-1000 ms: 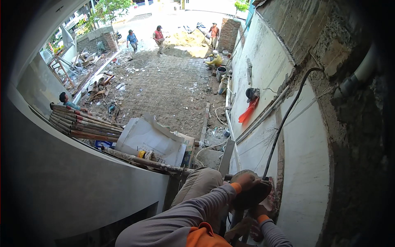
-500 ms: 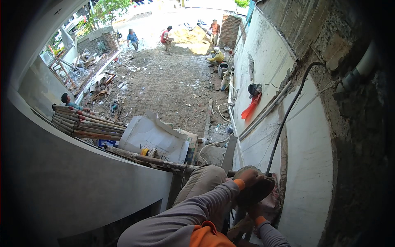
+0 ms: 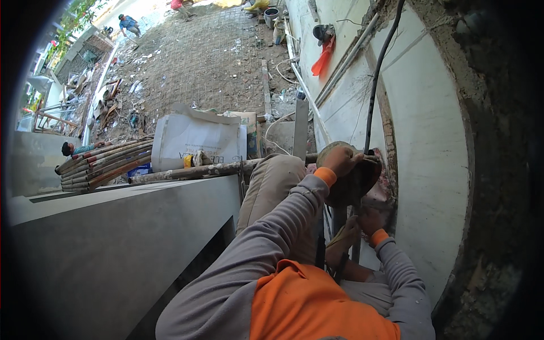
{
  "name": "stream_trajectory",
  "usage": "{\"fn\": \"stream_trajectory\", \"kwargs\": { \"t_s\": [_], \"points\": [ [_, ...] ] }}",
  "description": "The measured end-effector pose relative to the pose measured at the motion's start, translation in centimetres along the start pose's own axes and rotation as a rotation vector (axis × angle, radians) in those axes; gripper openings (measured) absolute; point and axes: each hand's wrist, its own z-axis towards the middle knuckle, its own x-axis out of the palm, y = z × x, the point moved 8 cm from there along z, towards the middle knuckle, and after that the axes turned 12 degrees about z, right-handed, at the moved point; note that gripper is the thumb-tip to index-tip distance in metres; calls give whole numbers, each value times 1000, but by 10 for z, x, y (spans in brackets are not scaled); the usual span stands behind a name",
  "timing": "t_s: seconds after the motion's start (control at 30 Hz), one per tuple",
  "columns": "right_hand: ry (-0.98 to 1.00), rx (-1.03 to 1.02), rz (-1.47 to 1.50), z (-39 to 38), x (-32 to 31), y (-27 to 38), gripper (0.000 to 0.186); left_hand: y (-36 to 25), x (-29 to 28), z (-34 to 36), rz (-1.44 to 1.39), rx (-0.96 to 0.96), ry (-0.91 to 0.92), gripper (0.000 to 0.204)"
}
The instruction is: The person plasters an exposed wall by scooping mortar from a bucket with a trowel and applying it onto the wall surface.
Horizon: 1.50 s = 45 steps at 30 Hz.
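My left hand (image 3: 341,161) lies against a round, brown, dish-like thing (image 3: 343,192), its fingers bent together near the lower end of a black hose (image 3: 378,73). What those fingers pinch is too small to make out. Lower down, my right hand (image 3: 371,220) is closed beside a thin dark upright piece (image 3: 356,243); its grip is partly hidden. Between my hands and the wall hangs a stained reddish sheet-like thing (image 3: 381,195). A foot in a sandal (image 3: 344,233) shows below the round thing.
A white wall (image 3: 430,113) with rough broken plaster rises close on my right. A horizontal pole (image 3: 226,169) crosses by my knee. Bundled poles (image 3: 105,164) and a large white sack (image 3: 198,141) are left. Below lies ground with mesh (image 3: 192,62); a person in blue (image 3: 129,25) stands there.
My view has tipped downward, so the yard sits higher in the picture. My right hand, orange cuff and the sandalled foot show more fully. My left hand stays at the round thing.
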Motion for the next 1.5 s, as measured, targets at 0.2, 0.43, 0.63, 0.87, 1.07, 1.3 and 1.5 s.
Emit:
{"fn": "stream_trajectory", "kwargs": {
  "t_s": [0.2, 0.43, 0.63, 0.87, 1.07, 1.3, 1.5],
  "points": [
    [45, 148, 116, -35, -65, 6, 35, 0, 15, 10, -30, -48, 51, 56],
    [89, 255, 132, -70, -149, 61, 35, -4, 8, 21, -30, -51, 60, 57],
    [47, 56, -89, -92, -213, 117, 33, 1, 21, 14, -8, 29, -10, 62],
    [-164, -316, -223, -91, -311, 236, 26, 11, 22, 10, -39, -19, -8, 58],
    [-216, -405, -239, -63, -388, 322, 25, -4, 22, 13, 62, 59, -25, 56],
    [-326, -254, 206, -3, -477, 376, 21, -4, 22, 6, 79, 6, 29, 57],
    [-495, -145, 454, 104, -604, 335, 18, -19, 34, 2, 123, 103, -9, 58]
  ]
}}
